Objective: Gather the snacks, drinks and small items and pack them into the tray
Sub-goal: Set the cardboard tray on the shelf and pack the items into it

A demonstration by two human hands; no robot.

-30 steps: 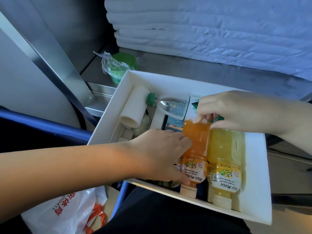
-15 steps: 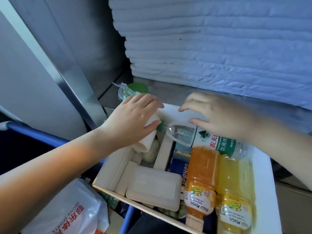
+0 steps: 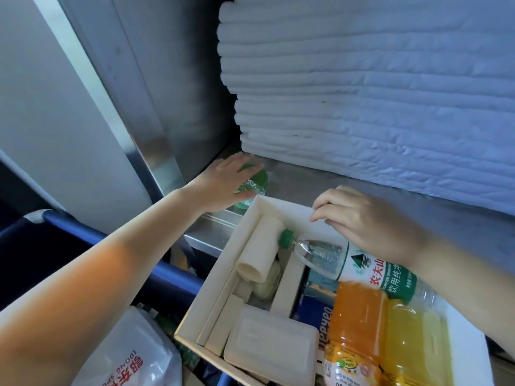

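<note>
The green thing wrapped in clear plastic [image 3: 255, 181] was not in the tray yet. It sat on the metal surface [image 3: 418, 213], just past the tray's far left corner, tucked in by the wall. That looked like why the left hand [image 3: 225, 185] reached so far out. Its fingers were spread wide over the top of the green thing and its thumb was low by the plastic. It had not closed round it, and I could not tell if it was touching.

The white tray [image 3: 220, 277] was near the person and already quite full. A white roll [image 3: 259, 252] lay along the left side, with a flat white box [image 3: 270, 344] near the front. A water bottle [image 3: 348, 263] with a green cap lay across the middle, over a blue packet [image 3: 315, 299]. An orange drink [image 3: 354, 330] and a yellow drink [image 3: 415, 344] lay side by side on the right, so they could not tip over.

The right hand [image 3: 370, 221] had bent fingers set on the tray's far wall, probably to stop the tray sliding while the other arm stretched. Its thumb was hidden, so I could not tell if it pinched the wall or just rested there.

Behind it all stood a tall stack of folded white cloths [image 3: 362, 93]. A white plastic bag [image 3: 133, 355] sat low on the left.
</note>
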